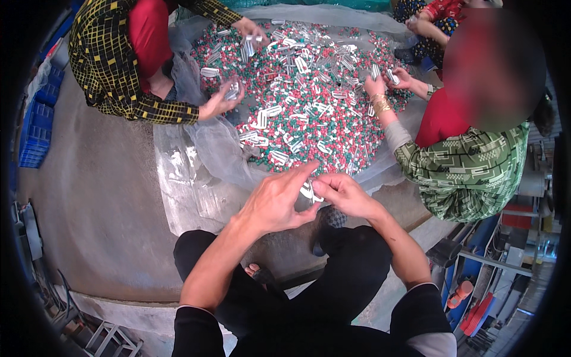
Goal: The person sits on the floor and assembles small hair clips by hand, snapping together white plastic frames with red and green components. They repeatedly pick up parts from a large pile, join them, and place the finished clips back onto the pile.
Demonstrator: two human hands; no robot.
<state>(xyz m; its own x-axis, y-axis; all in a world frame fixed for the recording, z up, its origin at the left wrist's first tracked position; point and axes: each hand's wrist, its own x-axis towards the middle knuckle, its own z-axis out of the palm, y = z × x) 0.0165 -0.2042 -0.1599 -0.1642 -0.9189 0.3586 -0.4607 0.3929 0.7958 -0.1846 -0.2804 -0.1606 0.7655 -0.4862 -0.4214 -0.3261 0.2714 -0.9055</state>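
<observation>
In front of my knees, a small white looped piece [308, 191] is held between my hands, at the near edge of a wide pile. My left hand [270, 202] curls around it from the left, thumb and forefinger on either side of it. My right hand [348, 196] pinches its right side with thumb and forefinger. The fingers hide part of the piece, so its exact kind is unclear. Beyond my hands spreads the pile of small red, green and white beads [333, 128], mixed with many white U-shaped pieces [278, 157].
Translucent sheeting [217, 146] lies under and around the pile. A person in a yellow-checked black sleeve [166, 111] at left and one in a green patterned top [470, 172] at right handle similar pieces. Another person [425, 27] sits far right. Blue crates [37, 134] stand at left.
</observation>
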